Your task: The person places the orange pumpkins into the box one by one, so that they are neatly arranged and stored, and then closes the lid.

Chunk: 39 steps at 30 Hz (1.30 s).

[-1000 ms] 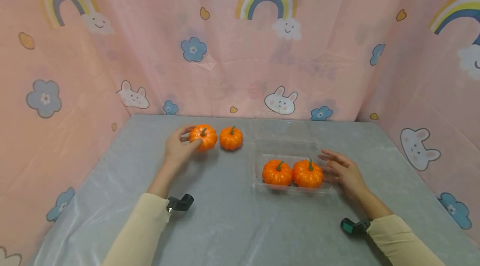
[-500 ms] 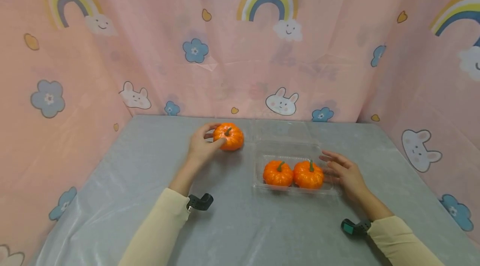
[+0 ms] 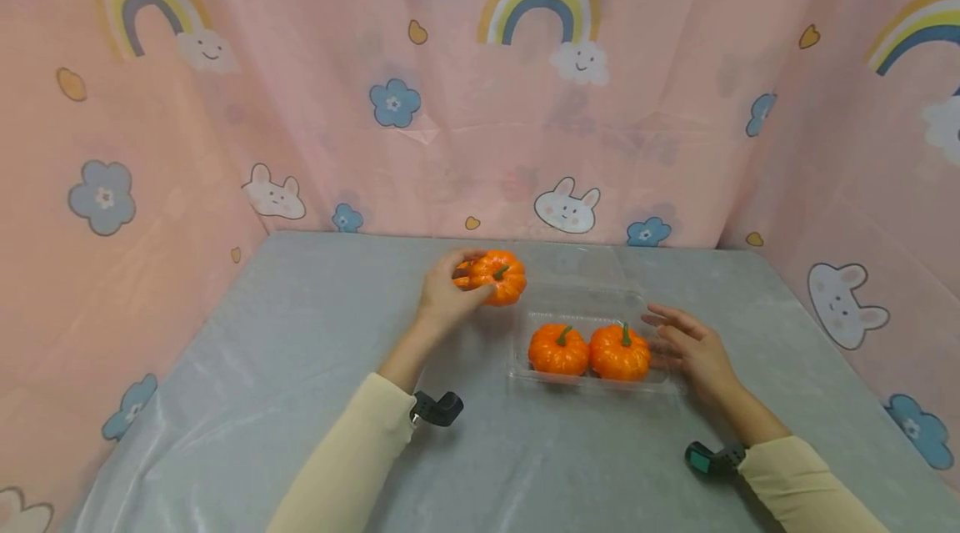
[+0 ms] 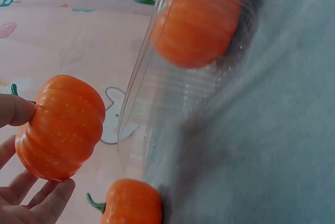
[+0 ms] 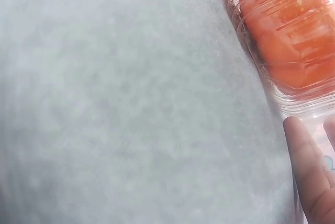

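Observation:
My left hand (image 3: pixel 442 293) grips a small orange pumpkin (image 3: pixel 504 279) with a green stem, raised beside the clear plastic clamshell box (image 3: pixel 522 333). In the left wrist view the thumb and fingers hold this pumpkin from opposite sides. Behind that hand another pumpkin (image 4: pixel 133 205) sits on the table, mostly hidden in the head view. Two more pumpkins, a left one (image 3: pixel 558 349) and a right one (image 3: pixel 619 352), lie side by side along the front of the box. My right hand (image 3: pixel 693 349) rests its extended fingers (image 5: pixel 306 161) against the right end of the box.
The box's clear lid (image 3: pixel 577 262) lies folded back toward the rear of the table. A grey cloth (image 3: pixel 300 333) covers the table. Pink printed curtains (image 3: pixel 450 141) hang at the back and both sides.
My left hand has carried its pumpkin rightward, passing in front of the one on the table, to near the box's left side. The right hand has stayed at the box.

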Motion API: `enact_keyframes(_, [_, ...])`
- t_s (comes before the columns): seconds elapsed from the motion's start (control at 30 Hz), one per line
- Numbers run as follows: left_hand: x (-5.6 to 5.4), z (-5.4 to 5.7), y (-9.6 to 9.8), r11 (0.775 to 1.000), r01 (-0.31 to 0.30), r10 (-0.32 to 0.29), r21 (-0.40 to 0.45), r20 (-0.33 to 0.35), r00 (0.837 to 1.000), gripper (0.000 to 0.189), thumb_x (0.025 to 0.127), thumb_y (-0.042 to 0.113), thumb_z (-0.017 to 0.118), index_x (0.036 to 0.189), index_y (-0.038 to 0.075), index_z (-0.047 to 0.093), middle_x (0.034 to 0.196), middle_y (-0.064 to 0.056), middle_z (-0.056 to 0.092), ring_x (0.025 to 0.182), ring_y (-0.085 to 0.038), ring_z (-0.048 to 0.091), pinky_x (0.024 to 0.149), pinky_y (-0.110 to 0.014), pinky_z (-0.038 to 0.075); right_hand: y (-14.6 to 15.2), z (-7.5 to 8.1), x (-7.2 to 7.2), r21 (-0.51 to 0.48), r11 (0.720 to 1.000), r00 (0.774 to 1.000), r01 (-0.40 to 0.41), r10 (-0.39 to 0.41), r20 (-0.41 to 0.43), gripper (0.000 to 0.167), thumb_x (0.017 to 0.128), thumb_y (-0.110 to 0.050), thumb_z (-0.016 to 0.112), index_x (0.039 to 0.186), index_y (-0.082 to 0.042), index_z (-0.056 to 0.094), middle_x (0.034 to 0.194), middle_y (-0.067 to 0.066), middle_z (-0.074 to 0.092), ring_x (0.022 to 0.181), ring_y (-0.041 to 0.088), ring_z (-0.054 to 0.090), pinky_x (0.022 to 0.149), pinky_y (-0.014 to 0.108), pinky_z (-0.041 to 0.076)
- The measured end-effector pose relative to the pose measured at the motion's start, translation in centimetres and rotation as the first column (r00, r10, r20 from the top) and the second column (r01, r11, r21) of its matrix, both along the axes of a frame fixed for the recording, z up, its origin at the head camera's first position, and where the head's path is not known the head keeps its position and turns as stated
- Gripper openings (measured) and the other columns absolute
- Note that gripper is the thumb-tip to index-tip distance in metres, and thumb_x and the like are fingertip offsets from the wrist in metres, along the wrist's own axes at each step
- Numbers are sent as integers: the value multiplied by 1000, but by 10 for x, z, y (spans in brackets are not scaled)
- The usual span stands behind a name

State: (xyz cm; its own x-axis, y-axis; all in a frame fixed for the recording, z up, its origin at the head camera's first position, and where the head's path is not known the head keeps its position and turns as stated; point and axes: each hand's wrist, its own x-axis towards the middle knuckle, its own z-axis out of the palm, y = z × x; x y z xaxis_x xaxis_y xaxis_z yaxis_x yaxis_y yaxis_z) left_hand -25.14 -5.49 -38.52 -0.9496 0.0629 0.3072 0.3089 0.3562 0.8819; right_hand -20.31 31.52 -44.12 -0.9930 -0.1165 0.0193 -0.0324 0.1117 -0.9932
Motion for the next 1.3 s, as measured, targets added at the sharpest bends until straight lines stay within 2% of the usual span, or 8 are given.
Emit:
enact_keyframes(0.27, [1, -2, 19, 999, 47, -47, 0, 8, 999, 48, 75, 8, 75, 121, 9, 63, 124, -15, 56, 113, -31, 61, 89, -36, 55, 0, 0, 0, 12, 1000, 1000, 1, -1, 9, 40, 100, -26, 50, 139, -15, 51, 112, -23, 65, 88, 5, 69, 72, 26, 58])
enact_keyframes(0.43, [2, 0, 29, 997, 71, -71, -26, 11, 997, 48, 75, 9, 75, 122, 10, 63, 126, -12, 57, 112, -32, 61, 87, -36, 56, -1, 0, 0, 12, 1000, 1000, -4, 4, 0, 39, 101, -25, 50, 138, -15, 52, 112, -22, 65, 88, 6, 69, 72, 26, 58])
enact_keyframes(0.73, [3, 4, 55, 991, 86, -82, -101, 42, 996, 48, 76, 11, 76, 122, 14, 62, 128, -7, 58, 117, -25, 57, 91, -30, 54, -2, 3, 1, 12, 1000, 1000, -6, 6, -3, 36, 101, -24, 49, 136, -17, 54, 111, -22, 65, 88, 5, 69, 71, 26, 58])
enact_keyframes(1.03, [1, -1, 78, 982, 125, -116, -139, 69, 991, 49, 78, 14, 76, 124, 21, 61, 129, -2, 56, 116, -22, 55, 92, -32, 52, -1, 5, 4, 17, 1000, 1000, -5, 4, 11, 38, 101, -24, 49, 138, -15, 52, 111, -23, 65, 88, 5, 69, 71, 26, 58])
enact_keyframes(1.3, [-1, -3, 92, 977, 144, -135, -160, 68, 989, 48, 78, 14, 76, 124, 20, 61, 130, -3, 55, 115, -20, 53, 94, -31, 51, -1, 5, 3, 15, 1000, 1000, -11, 10, 17, 41, 101, -24, 49, 140, -11, 48, 111, -23, 65, 89, 5, 69, 71, 27, 59])
